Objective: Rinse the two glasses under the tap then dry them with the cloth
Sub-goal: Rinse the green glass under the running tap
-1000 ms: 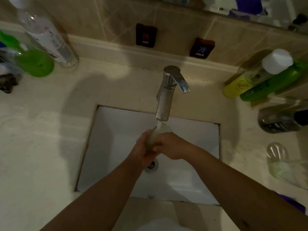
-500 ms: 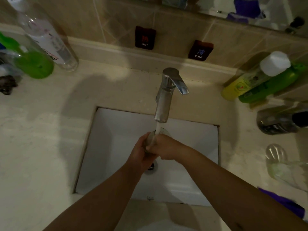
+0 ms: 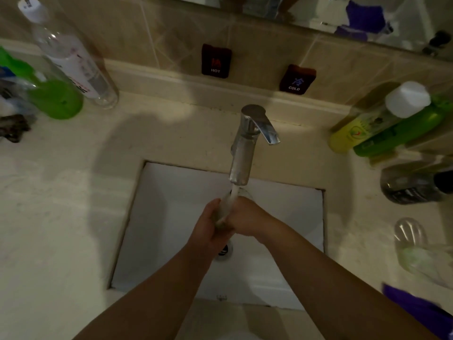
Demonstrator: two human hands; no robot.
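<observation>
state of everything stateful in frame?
tap: running, stream onto the held glass
held glass: under the stream, gripped by both hands
left hand: closed on the glass
right hand: closed on the glass
second glass: lying on the counter at right, untouched
purple cloth: on the counter, unused
clear bottle: capped

You see dim, warm-tinted view. Large soft shadow on counter [image 3: 61, 217] far left of tap [image 3: 247, 143]. Edges bow from wide lens; right-side bottles [image 3: 382, 123] smeared, perhaps motion blur.
</observation>
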